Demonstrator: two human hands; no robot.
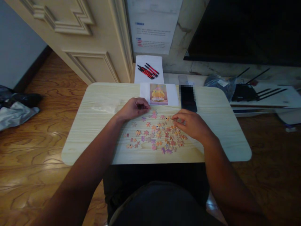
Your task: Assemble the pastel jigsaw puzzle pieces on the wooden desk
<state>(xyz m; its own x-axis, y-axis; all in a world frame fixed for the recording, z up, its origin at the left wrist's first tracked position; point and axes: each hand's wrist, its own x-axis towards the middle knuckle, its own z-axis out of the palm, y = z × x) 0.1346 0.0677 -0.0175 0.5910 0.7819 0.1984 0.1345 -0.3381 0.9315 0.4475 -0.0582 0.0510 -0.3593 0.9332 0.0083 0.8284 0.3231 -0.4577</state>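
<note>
Small jigsaw puzzle pieces (172, 142) in orange, pink and purple lie scattered over the middle of the pale wood-grain table (218, 131), thickest toward the right. My left hand (135, 108) rests by the lower left corner of the picture sheet (174, 95), fingers curled and thumb close to the forefinger; whatever they may hold is hidden. Over the upper right of the scatter, my right hand (190, 123) has its thumb and forefinger pinched at a small orange puzzle piece (171, 118). The sheet shows a yellow plush figure in a pink hat.
A dark phone (188, 105) lies right of the sheet. At the table's left is a clear plastic bag (103, 106). Red and black pens (148, 71) lie on white paper behind the table. A black router (245, 92) stands on the shelf at right.
</note>
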